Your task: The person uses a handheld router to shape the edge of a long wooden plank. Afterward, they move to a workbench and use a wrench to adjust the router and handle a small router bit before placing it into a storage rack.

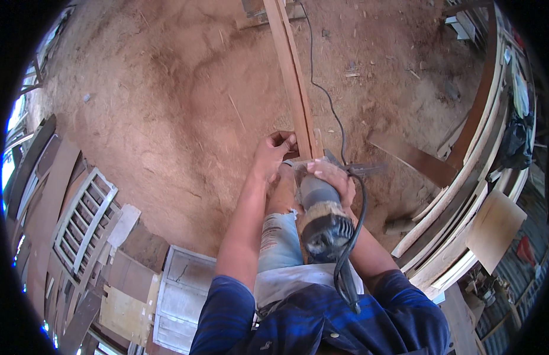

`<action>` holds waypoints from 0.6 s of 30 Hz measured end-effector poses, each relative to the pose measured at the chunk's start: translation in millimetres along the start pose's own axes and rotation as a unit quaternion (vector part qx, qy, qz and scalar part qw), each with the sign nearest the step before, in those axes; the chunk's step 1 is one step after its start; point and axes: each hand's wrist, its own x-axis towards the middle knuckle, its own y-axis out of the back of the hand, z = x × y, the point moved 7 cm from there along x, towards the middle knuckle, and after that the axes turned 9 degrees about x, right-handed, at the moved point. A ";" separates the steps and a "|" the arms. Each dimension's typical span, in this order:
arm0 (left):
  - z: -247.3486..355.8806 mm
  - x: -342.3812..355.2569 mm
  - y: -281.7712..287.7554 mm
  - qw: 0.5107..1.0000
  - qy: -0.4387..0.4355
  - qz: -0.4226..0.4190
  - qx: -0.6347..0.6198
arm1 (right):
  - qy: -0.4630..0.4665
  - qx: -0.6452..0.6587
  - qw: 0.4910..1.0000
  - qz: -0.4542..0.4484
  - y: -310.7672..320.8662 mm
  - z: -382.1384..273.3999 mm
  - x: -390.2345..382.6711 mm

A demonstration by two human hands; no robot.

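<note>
A long reddish-brown wooden bar with a dark groove along its length runs away from my lap. My left hand is closed, with thumb and forefinger pinching at the bar's left edge near its close end. My right hand wraps over a corded power tool with a grey cylindrical body and a black vented end toward me. The tool lies at the bar's near end; its working part is hidden under it and my hand. Its black cable loops beside my right forearm.
A dark cord trails over the dusty earth floor. The bar's far end reaches a low wooden support. Stacked boards curve along the right, near a loose plank. A slatted frame and panels stand left.
</note>
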 end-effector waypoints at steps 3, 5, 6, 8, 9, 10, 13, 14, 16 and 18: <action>4.2 -3.6 -0.8 0.999 0.030 0.025 0.016 | 0.013 -0.008 1.000 0.016 -2.0 10.7 37.8; 5.5 -4.8 -2.2 1.000 0.025 0.011 0.003 | -0.002 0.022 1.000 0.012 -4.6 31.2 66.1; 6.8 -5.7 -3.1 1.000 0.020 -0.002 -0.009 | -0.030 0.038 0.998 0.039 -7.9 44.7 76.4; 1.0 -7.0 -3.9 0.999 0.004 -0.014 -0.053 | -0.091 0.218 0.970 0.059 -12.6 93.4 103.7; -1.8 -12.8 4.3 0.995 -0.010 -0.007 -0.094 | -0.127 0.319 0.938 0.057 -27.4 121.9 116.7; 4.5 -12.7 -6.6 1.000 0.013 0.023 -0.016 | -0.155 0.394 0.903 0.071 -20.4 148.0 133.6; 8.0 -8.8 -12.7 0.999 0.042 -0.008 -0.021 | -0.226 0.233 0.945 -0.041 -28.9 209.3 193.3; 22.3 -9.0 -16.3 1.000 -0.007 -0.017 -0.011 | -0.247 0.175 0.950 -0.078 -32.3 222.0 214.4; 49.6 -2.8 -25.2 0.998 -0.049 0.026 -0.002 | -0.258 0.112 0.953 -0.113 -31.9 233.4 248.3; 73.7 0.9 -18.3 0.986 -0.120 0.117 0.028 | -0.106 -0.039 0.991 -0.072 -40.7 201.9 291.9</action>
